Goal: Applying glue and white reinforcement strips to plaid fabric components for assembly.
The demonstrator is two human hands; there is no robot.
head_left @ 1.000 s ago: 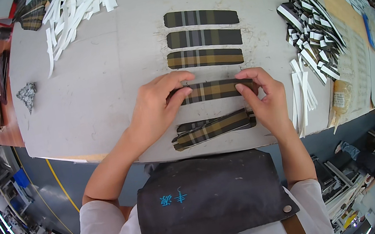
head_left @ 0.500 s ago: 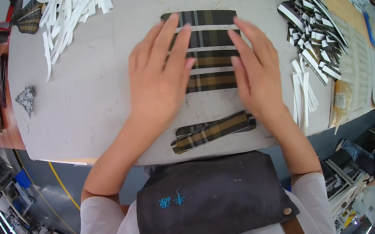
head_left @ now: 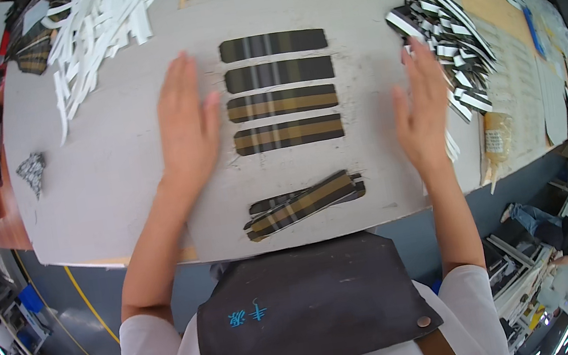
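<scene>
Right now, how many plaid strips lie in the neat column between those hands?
4, spaced apart toward the apron: first strip, second strip, third strip, fourth strip. None there seems hidden; the nearer overlapping pile is separate.

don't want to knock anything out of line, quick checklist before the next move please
1. Left hand free: ok, open and holding nothing.
2. Right hand free: ok, also open and holding nothing.
3. Four plaid strips in the row apart: ok, gaps show between them.
4. Near pile squared up: not ok, its top strip lies slanted.
5. White strips untouched by right hand: cannot tell, it partly hides them.
</scene>
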